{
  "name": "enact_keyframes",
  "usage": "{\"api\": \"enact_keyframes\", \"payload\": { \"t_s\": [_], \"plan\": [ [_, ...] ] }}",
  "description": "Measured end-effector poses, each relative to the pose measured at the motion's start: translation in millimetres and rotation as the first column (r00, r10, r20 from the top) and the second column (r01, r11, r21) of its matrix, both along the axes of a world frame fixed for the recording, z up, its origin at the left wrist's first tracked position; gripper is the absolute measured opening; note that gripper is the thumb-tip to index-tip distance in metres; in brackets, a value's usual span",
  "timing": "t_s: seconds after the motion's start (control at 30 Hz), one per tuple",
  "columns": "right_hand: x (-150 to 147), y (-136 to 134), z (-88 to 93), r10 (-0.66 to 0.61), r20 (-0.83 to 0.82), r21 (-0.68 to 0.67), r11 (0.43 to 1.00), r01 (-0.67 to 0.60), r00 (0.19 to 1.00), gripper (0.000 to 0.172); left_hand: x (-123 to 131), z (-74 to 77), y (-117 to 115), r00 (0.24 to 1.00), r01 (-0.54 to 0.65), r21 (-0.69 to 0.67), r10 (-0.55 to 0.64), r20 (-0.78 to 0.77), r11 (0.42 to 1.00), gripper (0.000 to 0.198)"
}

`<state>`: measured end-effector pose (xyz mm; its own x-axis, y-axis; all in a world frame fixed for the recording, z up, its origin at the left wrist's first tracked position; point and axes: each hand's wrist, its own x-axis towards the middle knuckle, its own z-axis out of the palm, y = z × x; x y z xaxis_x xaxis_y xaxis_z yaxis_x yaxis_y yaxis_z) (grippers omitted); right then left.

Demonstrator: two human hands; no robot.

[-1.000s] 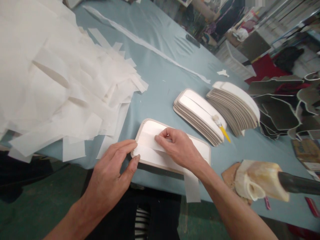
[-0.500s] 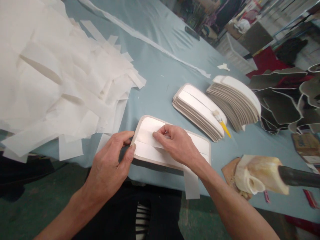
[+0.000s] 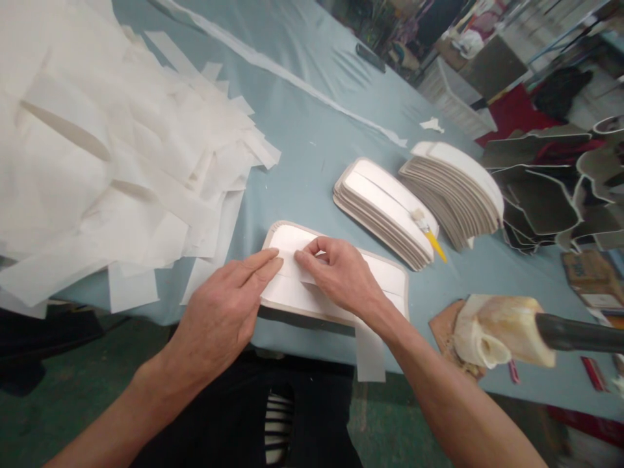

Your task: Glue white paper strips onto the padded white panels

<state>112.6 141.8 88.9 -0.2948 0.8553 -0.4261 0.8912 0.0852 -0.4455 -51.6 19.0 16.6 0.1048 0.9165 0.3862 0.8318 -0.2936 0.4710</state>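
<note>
A long white panel (image 3: 390, 273) with rounded corners and a beige folded edge lies at the table's near side. My left hand (image 3: 229, 292) rests on its left end, fingers stretched out flat and pressing the surface, holding nothing. Over the panel's middle, my right hand (image 3: 336, 273) has thumb and fingers closed in a pinch on a white paper strip (image 3: 306, 276), mostly hidden under the hand. Another white strip (image 3: 370, 354) hangs over the table edge below my right wrist.
Loose white paper strips (image 3: 121, 162) are heaped at the left. Behind the panel stand two stacks of similar panels (image 3: 385, 214), a yellow-handled brush (image 3: 431, 240) lying on one. A glue-crusted container (image 3: 502, 328) with a dark handle sits at right.
My left hand has moved from gripping the panel's left edge to lying flat on top of it. My right hand stays pinched over the panel, shifted slightly left in view.
</note>
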Motion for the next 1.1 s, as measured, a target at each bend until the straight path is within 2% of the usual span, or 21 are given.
{"api": "enact_keyframes", "payload": {
  "t_s": [0.13,0.33,0.43,0.53,0.67,0.83,0.93,1.03,1.1],
  "plan": [
    [0,-1,-1.2,-0.004,0.006,0.007,1.000,0.004,1.000,0.024,-3,3.9,2,0.996,0.041,0.010,-0.040,-0.081,0.999,0.050],
    [-1,-3,0.2,0.010,0.022,0.031,0.999,-0.011,1.000,0.023,-4,11.9,1,0.977,0.067,-0.085,-0.082,-0.195,0.994,0.057],
    [0,-3,2.3,0.024,0.009,0.030,0.999,-0.024,1.000,0.023,0,17.9,-2,0.945,0.052,-0.144,-0.095,-0.312,0.988,0.062],
    [5,-4,5.4,0.048,-0.044,0.001,0.999,-0.048,0.998,0.021,4,24.6,-4,0.899,0.017,-0.147,-0.080,-0.430,0.989,0.061],
    [15,-3,12.4,0.108,-0.110,-0.031,0.993,-0.112,0.988,0.024,6,29.2,-4,0.858,0.031,-0.163,-0.110,-0.503,0.986,0.063],
    [32,9,26.0,0.163,-0.096,-0.024,0.986,-0.166,0.982,0.031,3,27.3,-3,0.824,0.019,-0.197,-0.127,-0.552,0.980,0.065],
    [49,21,35.4,0.175,-0.102,-0.082,0.979,-0.184,0.979,0.035,2,24.0,-4,0.822,0.027,-0.181,-0.125,-0.555,0.983,0.064],
    [71,31,42.5,0.193,-0.157,-0.156,0.964,-0.217,0.968,0.041,0,16.4,-8,0.846,0.026,-0.141,-0.097,-0.525,0.990,0.065],
    [86,35,44.8,0.198,-0.213,-0.200,0.950,-0.241,0.957,0.046,-4,8.1,-10,0.888,0.026,-0.116,-0.076,-0.454,0.993,0.074]
  ]
}}
